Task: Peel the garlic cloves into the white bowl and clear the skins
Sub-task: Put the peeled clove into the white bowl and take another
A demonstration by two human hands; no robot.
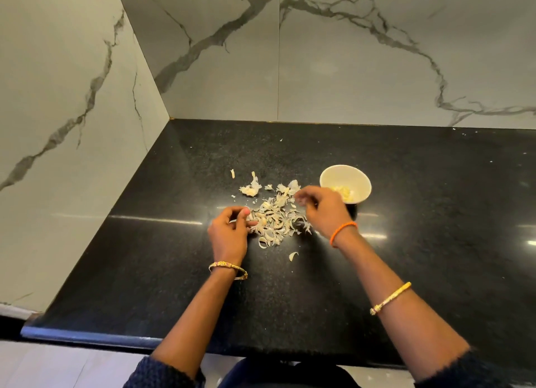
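A small pale piece, seemingly a clove, is pinched in the curled fingers of the left hand at the skins' left edge. The right hand, fingers loosely curled, is held over the pile's right side; whether anything is gripped cannot be told. The bowl, with peeled cloves inside, is set just beyond that hand on the counter.

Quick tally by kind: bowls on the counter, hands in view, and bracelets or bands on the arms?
White bowl: 1
Hands: 2, left hand and right hand
Gold bangles: 2, left wrist, right forearm
Orange band: 1
Total: 6
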